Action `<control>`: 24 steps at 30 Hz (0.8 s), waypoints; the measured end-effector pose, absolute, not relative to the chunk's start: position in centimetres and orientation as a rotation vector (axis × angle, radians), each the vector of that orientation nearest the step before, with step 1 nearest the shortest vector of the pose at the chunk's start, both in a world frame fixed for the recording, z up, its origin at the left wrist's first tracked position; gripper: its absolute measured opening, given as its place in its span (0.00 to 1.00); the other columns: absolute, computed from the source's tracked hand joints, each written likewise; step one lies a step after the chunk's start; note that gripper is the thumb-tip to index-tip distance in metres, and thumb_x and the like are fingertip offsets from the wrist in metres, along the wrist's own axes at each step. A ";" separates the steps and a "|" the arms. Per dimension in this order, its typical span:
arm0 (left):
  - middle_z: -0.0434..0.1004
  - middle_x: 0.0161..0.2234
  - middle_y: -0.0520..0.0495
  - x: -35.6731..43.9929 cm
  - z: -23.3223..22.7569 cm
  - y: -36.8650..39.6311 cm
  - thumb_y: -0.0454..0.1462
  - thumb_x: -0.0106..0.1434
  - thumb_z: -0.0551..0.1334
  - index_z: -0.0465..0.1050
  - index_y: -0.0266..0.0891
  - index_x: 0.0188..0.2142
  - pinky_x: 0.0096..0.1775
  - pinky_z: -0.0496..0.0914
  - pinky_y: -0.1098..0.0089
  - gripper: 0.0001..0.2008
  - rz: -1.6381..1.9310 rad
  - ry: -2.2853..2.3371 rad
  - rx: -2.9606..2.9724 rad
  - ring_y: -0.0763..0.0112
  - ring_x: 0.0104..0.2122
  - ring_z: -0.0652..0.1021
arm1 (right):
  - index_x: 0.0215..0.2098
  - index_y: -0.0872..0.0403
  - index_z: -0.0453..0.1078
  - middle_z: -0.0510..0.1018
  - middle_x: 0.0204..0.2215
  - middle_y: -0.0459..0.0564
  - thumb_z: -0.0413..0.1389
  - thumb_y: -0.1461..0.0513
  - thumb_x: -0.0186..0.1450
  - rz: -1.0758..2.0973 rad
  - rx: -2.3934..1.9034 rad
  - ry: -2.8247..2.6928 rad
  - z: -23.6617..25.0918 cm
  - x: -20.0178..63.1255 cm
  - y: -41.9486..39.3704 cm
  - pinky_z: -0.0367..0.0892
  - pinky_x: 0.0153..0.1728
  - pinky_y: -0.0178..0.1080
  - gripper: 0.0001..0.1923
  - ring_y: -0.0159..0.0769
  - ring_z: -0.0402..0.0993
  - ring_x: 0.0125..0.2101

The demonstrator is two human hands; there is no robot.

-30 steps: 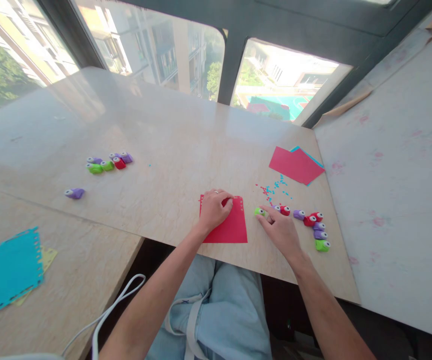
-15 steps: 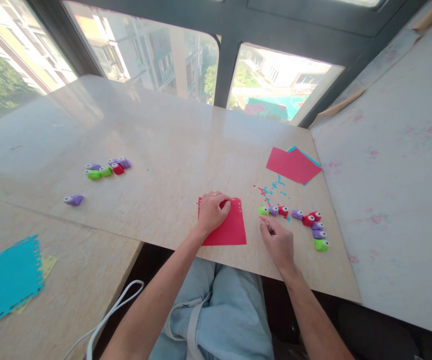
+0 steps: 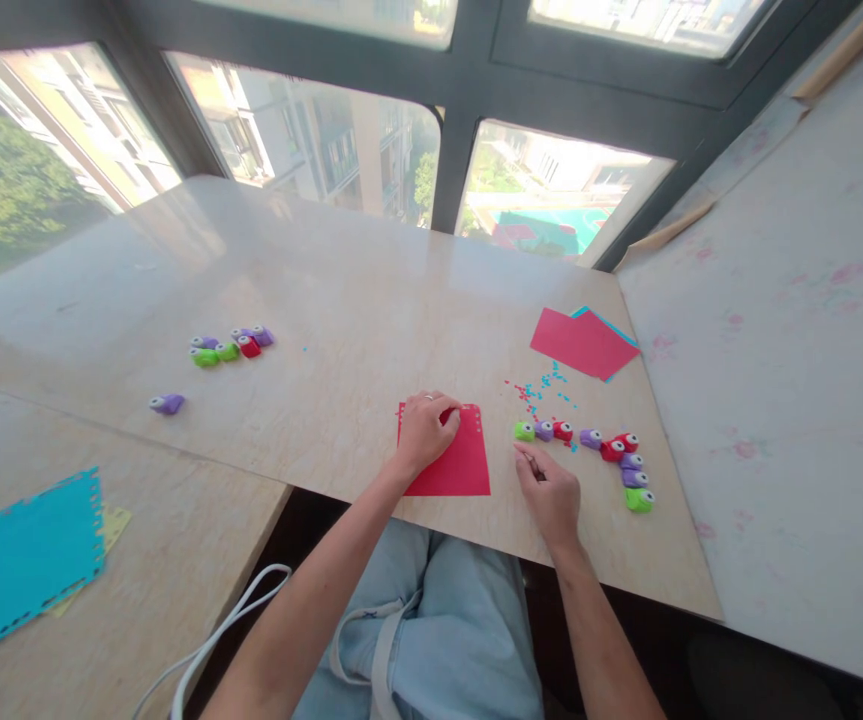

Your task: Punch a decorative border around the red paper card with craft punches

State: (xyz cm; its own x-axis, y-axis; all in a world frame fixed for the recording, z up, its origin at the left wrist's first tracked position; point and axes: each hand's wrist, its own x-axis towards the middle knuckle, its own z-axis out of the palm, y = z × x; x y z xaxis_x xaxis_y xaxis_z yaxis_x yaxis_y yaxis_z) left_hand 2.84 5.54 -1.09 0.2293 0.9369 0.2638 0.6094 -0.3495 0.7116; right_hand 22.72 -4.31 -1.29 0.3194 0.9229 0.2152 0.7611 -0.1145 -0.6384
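A sheet of red paper [image 3: 455,468] lies on the table in front of me, with small punched holes along its upper edge and upper corners. My left hand [image 3: 429,430] rests on it, fingers bent and thumb and forefinger closed near the top edge. To the right of the sheet, my right hand [image 3: 551,490] is closed with fingertips pinched together; anything inside is hidden. Just beyond those fingertips sits a green craft punch [image 3: 524,431], beside a purple punch [image 3: 543,430] and a red punch [image 3: 562,432].
More craft punches [image 3: 632,470] curve along the right, and another group [image 3: 225,348] stands at the left with a lone purple punch [image 3: 168,403]. Punched bits [image 3: 540,388] lie scattered below red sheets [image 3: 581,342]. Blue paper [image 3: 26,560] with a notched edge lies lower left.
The view has tilted up slightly, so the table sits a little lower in it. My right hand has shifted slightly; my left hand stays on the red paper.
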 end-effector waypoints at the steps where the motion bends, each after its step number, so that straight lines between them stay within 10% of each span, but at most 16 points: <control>1: 0.81 0.36 0.48 2.8 -1.1 5.5 0.33 0.63 0.60 0.79 0.43 0.35 0.48 0.68 0.60 0.08 0.940 1.417 2.050 0.65 0.39 0.77 | 0.42 0.57 0.80 0.80 0.25 0.52 0.50 0.50 0.66 0.318 -1.915 -1.477 -1.3 22.7 -4.3 0.65 0.29 0.37 0.24 0.37 0.72 0.23; 24: 0.82 0.39 0.44 -14.2 -2.3 8.5 0.34 0.59 0.57 0.78 0.40 0.36 0.47 0.73 0.61 0.10 1.297 2.081 1.552 0.62 0.39 0.80 | 0.40 0.58 0.81 0.78 0.21 0.51 0.50 0.42 0.63 0.280 -1.888 -1.463 -1.4 22.9 -4.8 0.64 0.26 0.37 0.31 0.37 0.69 0.20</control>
State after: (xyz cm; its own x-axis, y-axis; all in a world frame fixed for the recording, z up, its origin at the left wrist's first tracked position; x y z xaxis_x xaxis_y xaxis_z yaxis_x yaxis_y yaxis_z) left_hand -14.18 8.49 -2.29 -0.4077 0.8622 0.3006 0.6499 0.0427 0.7588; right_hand 22.88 -4.79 -1.40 0.3322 0.9096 0.2496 0.7531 -0.0965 -0.6508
